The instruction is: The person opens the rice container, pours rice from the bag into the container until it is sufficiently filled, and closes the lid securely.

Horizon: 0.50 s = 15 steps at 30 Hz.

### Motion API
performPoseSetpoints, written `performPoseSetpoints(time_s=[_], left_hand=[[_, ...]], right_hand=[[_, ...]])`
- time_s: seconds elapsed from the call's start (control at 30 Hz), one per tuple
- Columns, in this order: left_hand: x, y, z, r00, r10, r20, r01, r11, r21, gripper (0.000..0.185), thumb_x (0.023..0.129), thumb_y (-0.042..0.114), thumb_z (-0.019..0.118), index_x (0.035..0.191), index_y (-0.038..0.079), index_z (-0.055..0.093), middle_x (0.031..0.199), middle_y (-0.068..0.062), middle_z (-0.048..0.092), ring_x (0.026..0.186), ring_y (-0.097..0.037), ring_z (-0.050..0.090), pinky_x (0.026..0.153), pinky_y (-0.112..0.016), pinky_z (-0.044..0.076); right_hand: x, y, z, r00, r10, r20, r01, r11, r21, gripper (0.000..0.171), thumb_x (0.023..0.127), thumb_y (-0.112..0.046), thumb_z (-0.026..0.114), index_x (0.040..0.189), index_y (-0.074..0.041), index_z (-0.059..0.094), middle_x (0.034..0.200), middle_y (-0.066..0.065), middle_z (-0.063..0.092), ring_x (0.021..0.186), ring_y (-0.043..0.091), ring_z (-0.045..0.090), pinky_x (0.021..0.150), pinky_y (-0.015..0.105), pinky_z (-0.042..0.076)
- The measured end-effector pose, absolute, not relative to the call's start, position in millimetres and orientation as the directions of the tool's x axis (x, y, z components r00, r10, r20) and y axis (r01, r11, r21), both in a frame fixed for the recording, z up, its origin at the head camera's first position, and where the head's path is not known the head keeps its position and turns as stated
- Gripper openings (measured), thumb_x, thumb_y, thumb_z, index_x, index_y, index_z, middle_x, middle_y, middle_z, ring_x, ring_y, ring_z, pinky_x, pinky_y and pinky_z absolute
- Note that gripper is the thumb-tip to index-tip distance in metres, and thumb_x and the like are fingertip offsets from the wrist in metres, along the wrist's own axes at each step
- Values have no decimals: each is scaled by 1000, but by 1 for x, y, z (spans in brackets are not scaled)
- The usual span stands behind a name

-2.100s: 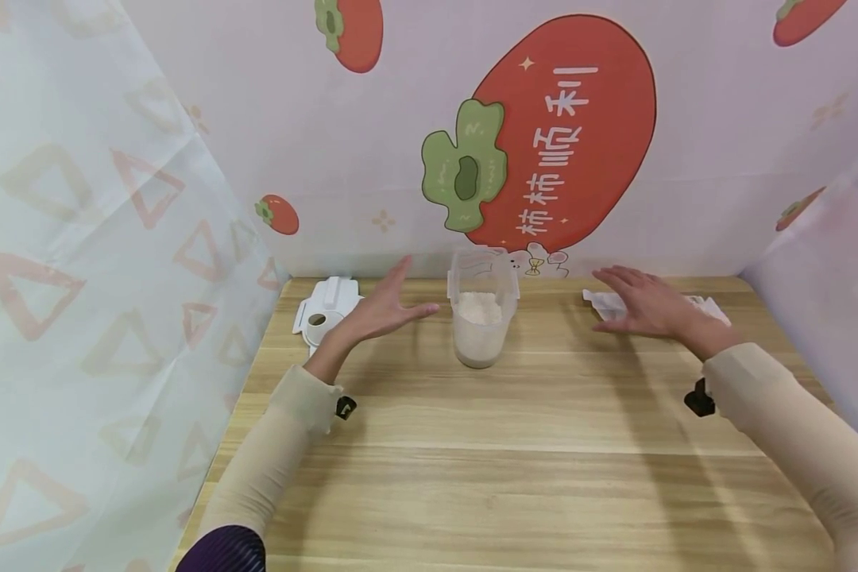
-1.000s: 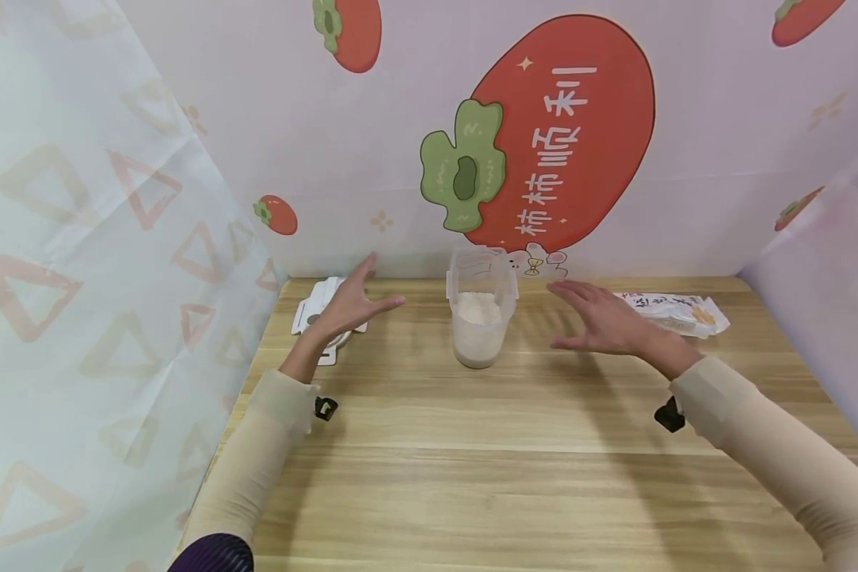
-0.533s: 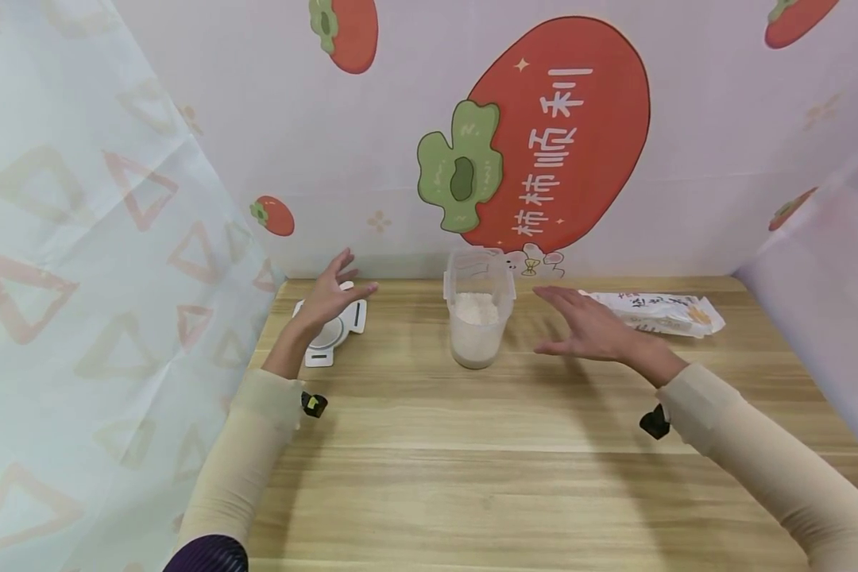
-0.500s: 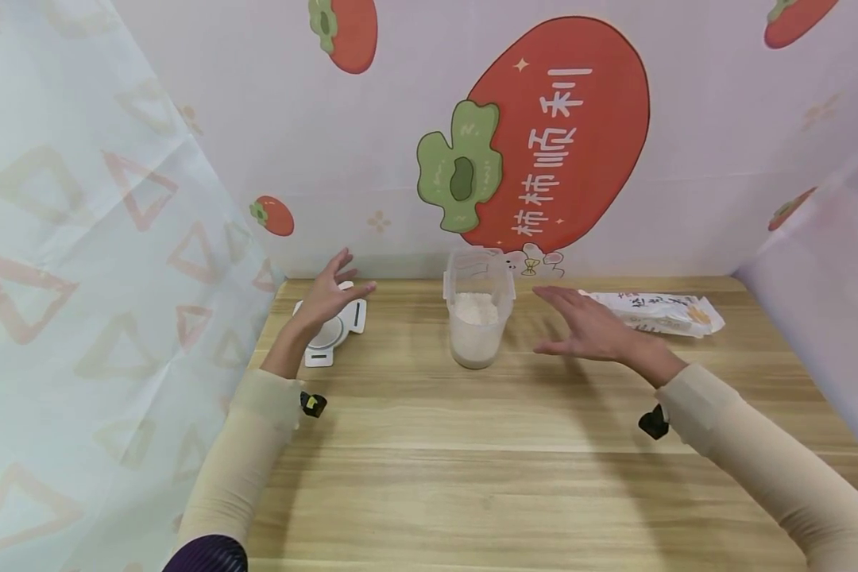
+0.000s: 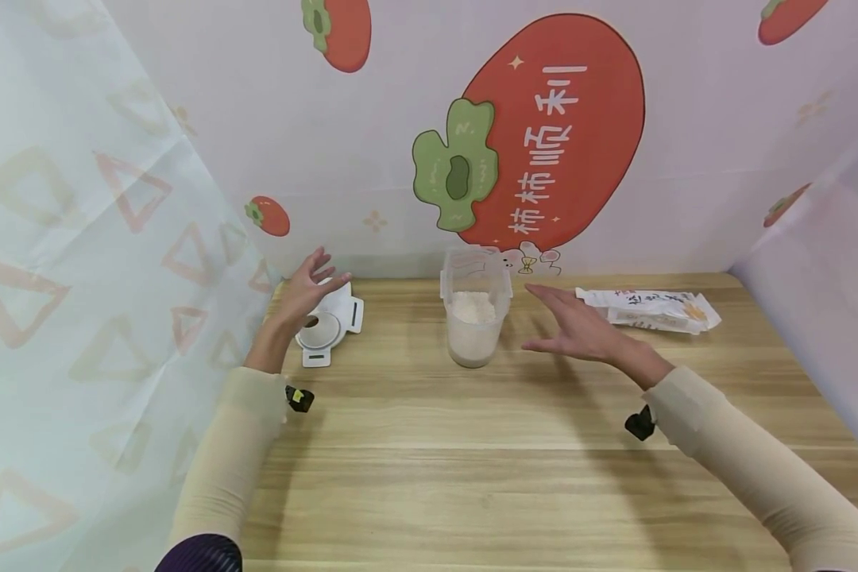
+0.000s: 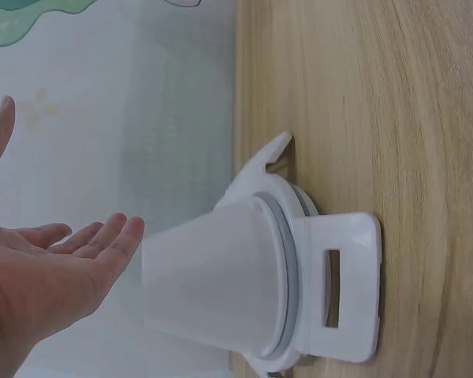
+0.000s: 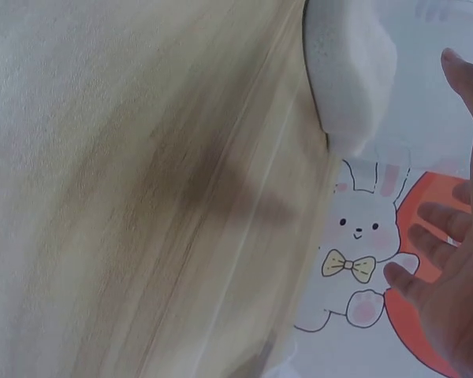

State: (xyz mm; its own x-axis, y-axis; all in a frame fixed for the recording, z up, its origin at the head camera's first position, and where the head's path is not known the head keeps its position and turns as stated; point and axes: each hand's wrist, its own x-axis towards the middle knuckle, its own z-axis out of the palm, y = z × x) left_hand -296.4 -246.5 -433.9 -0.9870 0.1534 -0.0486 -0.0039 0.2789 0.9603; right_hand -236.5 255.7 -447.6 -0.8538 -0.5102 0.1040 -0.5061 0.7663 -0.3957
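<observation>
My left hand [image 5: 302, 292] hovers above the white plastic lid [image 5: 343, 311], fingers relaxed and apart from it. In the left wrist view the lid's tapered spout-like part [image 6: 213, 276] stands up from a flat rim with slotted tabs, beside the fingers. A clear plastic container [image 5: 470, 343], partly filled with white grains or powder, stands upright near the back of the table. To its right my right hand [image 5: 575, 326] is held in the air, fingers spread, not touching it. The container's lower part [image 7: 351, 79] shows in the right wrist view. Both hands hold nothing.
A white printed plastic package [image 5: 651, 308] lies at the back right, behind the right hand. The wooden table [image 5: 472, 477] meets a patterned back wall [image 5: 372, 159], with patterned side walls [image 5: 79, 278] left and right.
Both hands have drifted left in the head view. The left hand has gone from beside the container to over the lid; the right hand has left the package and come closer to the container.
</observation>
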Motion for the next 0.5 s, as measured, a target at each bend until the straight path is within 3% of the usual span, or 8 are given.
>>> performPoseSetpoints(time_s=[0.17, 0.5], left_hand=[[-298, -257, -436, -987, 138, -84, -39, 300, 953, 101, 102, 34, 73, 172, 17, 3, 178, -9, 15, 162, -30, 23, 130, -53, 22], [-302, -273, -440, -987, 101, -127, -97, 266, 959, 97, 103, 27, 70, 172, 12, 3, 177, -15, 14, 162, -34, 20, 131, -51, 17]], right_hand=[[-236, 250, -450, -845, -521, 121, -520, 746, -417, 111, 84, -59, 85, 166, -7, 31, 166, 21, 40, 151, 44, 40, 118, 68, 37], [-232, 238, -454, -859, -492, 144, -504, 758, -414, 112, 83, -62, 84, 167, -10, 31, 166, 20, 40, 148, 45, 45, 110, 68, 45]])
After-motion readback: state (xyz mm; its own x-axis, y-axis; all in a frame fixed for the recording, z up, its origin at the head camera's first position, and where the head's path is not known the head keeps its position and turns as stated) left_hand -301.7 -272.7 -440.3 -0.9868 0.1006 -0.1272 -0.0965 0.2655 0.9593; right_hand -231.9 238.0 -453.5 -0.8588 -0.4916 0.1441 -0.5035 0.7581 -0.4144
